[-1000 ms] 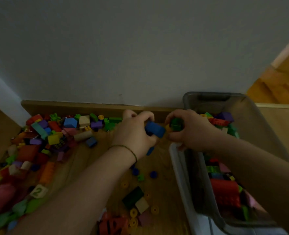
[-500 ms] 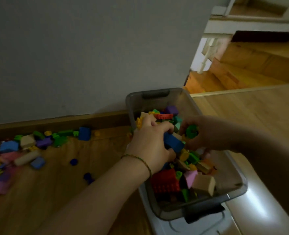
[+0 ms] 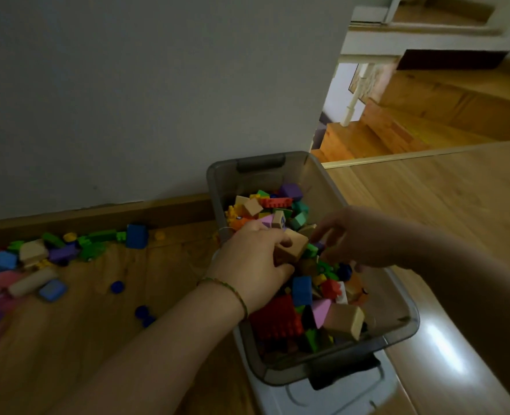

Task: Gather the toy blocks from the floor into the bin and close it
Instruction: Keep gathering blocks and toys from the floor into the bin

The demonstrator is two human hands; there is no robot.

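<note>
Evidently this is the unloading step. The floor (image 3: 68, 339) carries many loose toy blocks (image 3: 53, 253) along its wall edge, not yet gathered. The bin (image 3: 403, 324), well filled, stands open by the wall, with a white lid (image 3: 352, 396) seemingly under its near end. Over its middle the right hand (image 3: 358, 241) hangs loose-fingered, with nothing visible in it. The left hand (image 3: 253, 262) curls against a wooden block (image 3: 292, 247); I cannot tell whether it grips. Next, reach left for another handful.

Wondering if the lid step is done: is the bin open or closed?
Open. The bin has no lid on top; its blocks show, and the left hand and right hand reach in.
</note>
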